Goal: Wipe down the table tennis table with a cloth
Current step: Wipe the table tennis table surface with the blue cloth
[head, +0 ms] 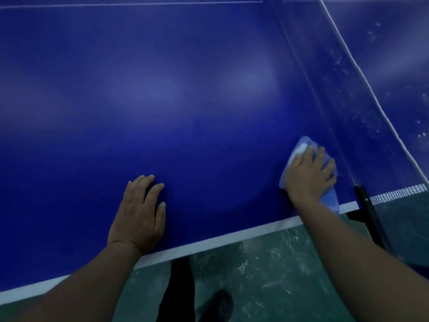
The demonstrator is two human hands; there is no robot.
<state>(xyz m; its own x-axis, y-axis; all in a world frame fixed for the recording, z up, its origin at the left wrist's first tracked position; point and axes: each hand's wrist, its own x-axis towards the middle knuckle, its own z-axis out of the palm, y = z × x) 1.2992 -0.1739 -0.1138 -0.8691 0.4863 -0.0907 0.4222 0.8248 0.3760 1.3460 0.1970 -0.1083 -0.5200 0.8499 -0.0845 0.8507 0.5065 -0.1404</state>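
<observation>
Both arms reach forward and are bare to the wrists. The left hand [139, 212] lies flat, palm down, fingers a little spread and pointing ahead, thumb tucked out of sight on its far side. The left forearm runs back to the lower left corner. The right hand [310, 174] is stretched further out and to the right, palm down with fingers spread, pressing on a cloth [301, 148]. The right forearm slants back to the lower right.

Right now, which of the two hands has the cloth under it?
The right hand, near the net, presses the blue cloth on the table. The left hand rests flat on bare table.
</observation>
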